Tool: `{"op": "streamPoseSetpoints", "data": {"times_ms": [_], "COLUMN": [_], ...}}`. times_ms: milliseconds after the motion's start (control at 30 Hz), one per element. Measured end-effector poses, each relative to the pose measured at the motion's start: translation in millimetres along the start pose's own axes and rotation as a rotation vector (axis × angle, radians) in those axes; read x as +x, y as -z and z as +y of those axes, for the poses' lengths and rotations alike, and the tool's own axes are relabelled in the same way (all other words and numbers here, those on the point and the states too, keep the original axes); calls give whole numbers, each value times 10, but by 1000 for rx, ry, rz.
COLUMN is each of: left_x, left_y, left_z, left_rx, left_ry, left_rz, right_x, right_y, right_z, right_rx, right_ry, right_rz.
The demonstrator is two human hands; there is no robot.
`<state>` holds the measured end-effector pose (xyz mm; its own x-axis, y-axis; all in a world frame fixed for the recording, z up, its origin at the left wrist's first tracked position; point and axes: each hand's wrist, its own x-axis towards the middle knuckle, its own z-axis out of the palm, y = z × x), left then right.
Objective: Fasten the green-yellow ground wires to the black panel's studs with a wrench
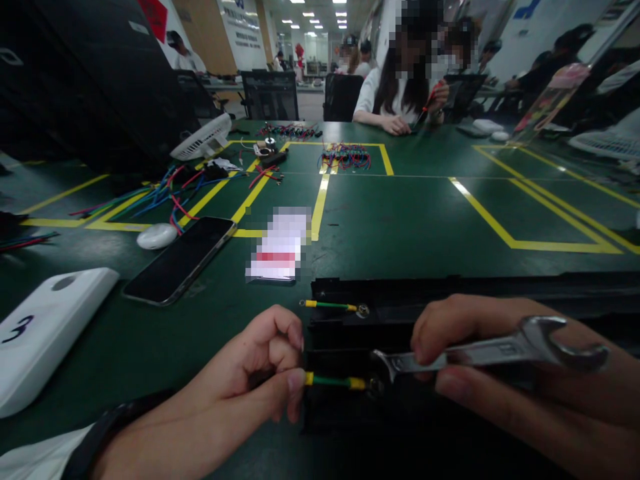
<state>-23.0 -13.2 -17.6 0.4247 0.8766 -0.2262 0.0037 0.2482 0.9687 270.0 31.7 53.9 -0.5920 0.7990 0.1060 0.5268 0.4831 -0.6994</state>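
My left hand (250, 377) is closed, pinching the end of a short green wire with yellow sleeves (333, 382) between thumb and forefinger. The wire runs to a terminal on a long black rail (450, 293) that lies across the table's near edge. My right hand (505, 373) grips a silver open-ended wrench (490, 352). The wrench's small jaw sits at the wire's ring terminal (375, 385) on the rail. A second green wire with yellow sleeves (333, 306) is fixed to the rail a little farther back.
On the green table (400, 220) with yellow tape lines lie a black phone (183, 260), a white power bank (45, 330), a white oval case (157, 236) and bundles of coloured wires (165, 193). A seated person (400, 87) works across the table.
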Motion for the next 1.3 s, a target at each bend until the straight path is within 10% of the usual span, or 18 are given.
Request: {"op": "streamPoseSetpoints", "data": {"times_ms": [1300], "left_x": [-10], "left_y": [-9], "left_z": [12], "left_rx": [8], "left_ry": [-20], "left_rz": [-10], "right_x": [64], "right_y": [-64], "right_z": [-3], "right_rx": [73], "right_ry": [85], "right_rz": [-298]}}
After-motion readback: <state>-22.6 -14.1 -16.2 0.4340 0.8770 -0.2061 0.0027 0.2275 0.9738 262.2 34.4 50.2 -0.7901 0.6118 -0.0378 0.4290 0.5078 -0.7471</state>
